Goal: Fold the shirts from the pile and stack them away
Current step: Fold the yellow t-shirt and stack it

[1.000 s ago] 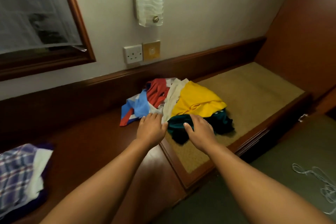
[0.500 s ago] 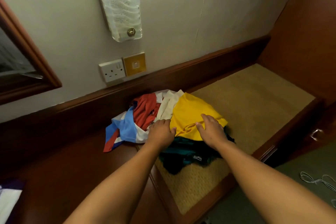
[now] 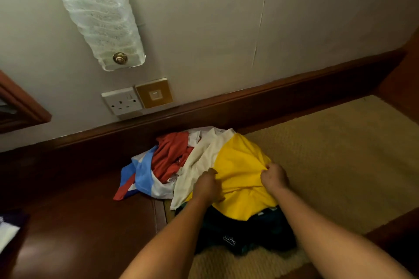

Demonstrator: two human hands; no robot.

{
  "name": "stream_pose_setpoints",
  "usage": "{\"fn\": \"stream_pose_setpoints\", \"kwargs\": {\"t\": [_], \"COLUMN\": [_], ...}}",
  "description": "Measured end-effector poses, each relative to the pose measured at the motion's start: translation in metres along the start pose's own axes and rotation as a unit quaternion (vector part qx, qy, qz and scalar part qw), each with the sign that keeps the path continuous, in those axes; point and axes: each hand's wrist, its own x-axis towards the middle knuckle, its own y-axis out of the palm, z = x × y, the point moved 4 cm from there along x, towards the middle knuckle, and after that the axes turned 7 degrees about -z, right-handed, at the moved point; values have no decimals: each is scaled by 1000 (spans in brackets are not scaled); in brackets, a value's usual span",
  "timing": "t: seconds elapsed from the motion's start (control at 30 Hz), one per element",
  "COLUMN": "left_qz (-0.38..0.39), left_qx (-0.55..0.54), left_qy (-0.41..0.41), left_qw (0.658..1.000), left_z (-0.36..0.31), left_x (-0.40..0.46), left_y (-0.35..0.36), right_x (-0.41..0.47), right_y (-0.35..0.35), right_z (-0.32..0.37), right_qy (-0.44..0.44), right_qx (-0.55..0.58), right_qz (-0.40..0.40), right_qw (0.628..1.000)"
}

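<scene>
A pile of crumpled shirts lies against the wooden backboard. On top is a yellow shirt (image 3: 240, 165). My left hand (image 3: 207, 186) grips its left edge, fingers curled into the cloth. My right hand (image 3: 274, 176) pinches a bunched fold on its right side. Beside the yellow shirt lies a cream shirt (image 3: 199, 165), then a red shirt (image 3: 170, 156) and a blue, white and red one (image 3: 142, 176). A dark green shirt (image 3: 249, 233) with a small label sits under the yellow one, nearest me.
The pile straddles a dark wooden desktop (image 3: 79, 233) and a tan woven mat (image 3: 328, 165) in a wooden frame. A wall socket (image 3: 122, 102), a gold switch plate (image 3: 154, 95) and a glass wall lamp (image 3: 95, 11) hang above. Folded cloth (image 3: 9, 231) shows at the far left edge.
Both hands went from lying flat on the pile to curling into the yellow shirt and bunching it. The view has moved closer and to the right.
</scene>
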Motion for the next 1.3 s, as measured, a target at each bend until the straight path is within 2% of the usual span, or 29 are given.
{"fn": "stream_pose_setpoints", "kwargs": {"t": [0.1,0.23,0.3,0.37,0.43,0.5,0.57,0.67,0.7,0.77,0.8,0.87,0.9,0.97,1.03,1.13,1.17,1.23,1.3], "left_qz": [-110,-243,-297,-334,-316,-224,-162,-163,-159,-100,-37,68,75,18,-47,-110,-130,-168,-198], "left_qx": [-53,-123,-144,-152,-131,-96,-68,-81,-68,-31,-13,37,71,120,153,147,133,98,37], "left_qy": [19,30,16,-18,-63,-104,-94,-70,-49,-27,-36,-62,-56,-8,37,92,107,130,130], "left_qw": [992,962,944,930,937,964,980,981,984,994,999,995,993,993,986,979,977,972,971], "left_z": [-7,-3,13,39,71,95,98,67,52,25,16,8,5,-3,-12,-35,-46,-62,-70], "left_x": [-8,-38,-62,-86,-98,-99,-96,-78,-67,-46,-37,-28,-27,-24,-25,-36,-41,-48,-51], "left_y": [-25,-67,-80,-83,-71,-53,-42,-41,-40,-30,-21,-5,-3,-10,-25,-53,-63,-85,-107], "right_x": [-3,-52,-85,-114,-129,-127,-115,-76,-62,-35,-24,-13,-10,-9,-10,-33,-42,-46,-41], "right_y": [-11,-34,-32,-16,-4,5,0,-13,-15,-10,-3,4,2,-5,-6,6,8,-1,-31], "right_z": [7,34,41,39,33,26,26,22,20,17,13,9,9,10,15,31,37,50,65], "right_qy": [-27,-196,-302,-371,-395,-381,-339,-268,-238,-128,-96,-101,-110,-118,-168,-265,-292,-325,-312], "right_qx": [116,213,210,173,83,27,76,150,147,96,45,-17,-17,-11,-5,-29,-41,14,96], "right_qz": [-46,-99,-43,94,205,260,210,-11,-42,7,47,78,65,56,68,170,176,113,40], "right_qw": [992,952,929,908,892,887,914,952,959,987,993,992,992,991,983,949,939,939,944]}}
